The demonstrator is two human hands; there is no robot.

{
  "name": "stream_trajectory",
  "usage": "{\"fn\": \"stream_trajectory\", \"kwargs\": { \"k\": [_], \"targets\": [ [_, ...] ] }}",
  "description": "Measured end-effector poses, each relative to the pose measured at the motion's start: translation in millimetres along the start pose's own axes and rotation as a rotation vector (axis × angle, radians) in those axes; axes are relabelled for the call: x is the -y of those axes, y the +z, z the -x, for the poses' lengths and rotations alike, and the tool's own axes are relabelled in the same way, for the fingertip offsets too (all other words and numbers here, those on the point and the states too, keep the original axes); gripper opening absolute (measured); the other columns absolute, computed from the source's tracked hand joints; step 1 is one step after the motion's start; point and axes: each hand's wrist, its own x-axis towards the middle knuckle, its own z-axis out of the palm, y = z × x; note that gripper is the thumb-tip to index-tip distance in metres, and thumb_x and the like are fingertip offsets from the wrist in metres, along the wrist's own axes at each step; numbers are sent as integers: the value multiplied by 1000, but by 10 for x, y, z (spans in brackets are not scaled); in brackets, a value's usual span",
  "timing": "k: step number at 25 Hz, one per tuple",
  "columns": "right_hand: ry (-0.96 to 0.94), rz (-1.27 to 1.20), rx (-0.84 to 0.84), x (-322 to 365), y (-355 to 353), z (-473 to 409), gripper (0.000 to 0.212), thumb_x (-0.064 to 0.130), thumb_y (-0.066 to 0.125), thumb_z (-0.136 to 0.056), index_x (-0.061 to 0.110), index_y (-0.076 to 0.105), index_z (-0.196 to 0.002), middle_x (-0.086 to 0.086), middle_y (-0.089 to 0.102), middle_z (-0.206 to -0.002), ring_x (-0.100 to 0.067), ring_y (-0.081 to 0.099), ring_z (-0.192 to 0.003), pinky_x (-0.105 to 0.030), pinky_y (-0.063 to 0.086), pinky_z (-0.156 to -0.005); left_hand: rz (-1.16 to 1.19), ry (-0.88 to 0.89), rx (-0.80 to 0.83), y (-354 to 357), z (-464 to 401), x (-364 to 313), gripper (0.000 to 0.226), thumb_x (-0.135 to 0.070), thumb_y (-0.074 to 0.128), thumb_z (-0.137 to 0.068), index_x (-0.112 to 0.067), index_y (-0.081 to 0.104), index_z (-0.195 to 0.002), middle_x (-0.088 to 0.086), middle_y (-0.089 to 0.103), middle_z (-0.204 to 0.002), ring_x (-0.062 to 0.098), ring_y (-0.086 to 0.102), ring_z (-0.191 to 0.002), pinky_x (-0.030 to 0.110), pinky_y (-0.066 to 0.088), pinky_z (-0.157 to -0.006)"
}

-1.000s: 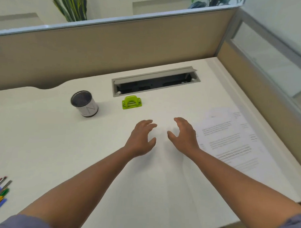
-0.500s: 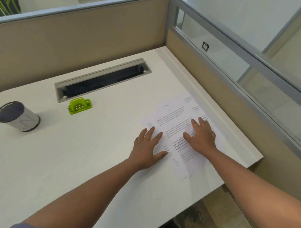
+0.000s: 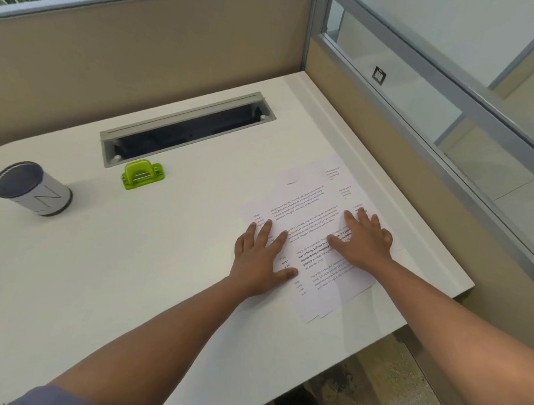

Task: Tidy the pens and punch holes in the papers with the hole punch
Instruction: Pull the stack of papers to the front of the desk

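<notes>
Several printed white papers (image 3: 308, 203) lie fanned and overlapping at the desk's right side. My left hand (image 3: 260, 258) rests flat on their left edge, fingers straight and spread. My right hand (image 3: 362, 240) lies flat on the sheets further right, fingers straight. A small lime-green hole punch (image 3: 142, 176) sits to the left, just in front of the cable slot, well apart from both hands. A grey cylindrical pen cup (image 3: 33, 188) stands at the far left. No pens are in view.
An open grey cable slot (image 3: 186, 130) is set into the white desk (image 3: 106, 272) near the back. Beige partition walls close off the back and right. The desk's front right edge runs just below the papers, with floor beyond.
Both hands went from hovering over the bare desk centre to lying flat on the papers at the right. The view swung right, so the pens at the left edge dropped out of sight.
</notes>
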Motion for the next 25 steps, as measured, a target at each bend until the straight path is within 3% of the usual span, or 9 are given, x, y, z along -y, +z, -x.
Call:
{"fn": "stream_trajectory", "kwargs": {
  "k": [8,15,21,25],
  "targets": [
    [-190,125,51,1145,434,600,90,79,36,-85,34,11,-159,-6,1,-171,-35,3,-156,-58,16,-118,78,-159,4,-228,862,1175,101,-86,50,-69,-53,10,-155,-13,-9,-170,22,-17,-155,48,-5,-121],
    [-394,208,82,2320,942,1301,88,78,30,-85,34,10,-159,-8,0,-171,-37,3,-154,-58,12,-116,205,-334,-5,-408,1948,2230,100,-66,76,-70,-53,22,-153,-21,-4,-168,16,-13,-156,49,4,-122],
    [-475,196,83,2829,1219,1713,86,75,34,-84,34,15,-158,-6,4,-171,-34,5,-154,-55,11,-114,287,-404,-37,-438,2554,2644,101,-55,81,-68,-52,26,-152,-24,-2,-167,11,-13,-155,44,3,-123],
    [-478,73,44,2954,1115,1684,87,65,52,-84,28,22,-157,-4,19,-167,-30,21,-148,-52,27,-111,328,-455,-31,-456,2665,2686,106,-51,83,-70,-48,22,-155,-20,-5,-168,14,-14,-155,43,5,-125]
  ]
}}
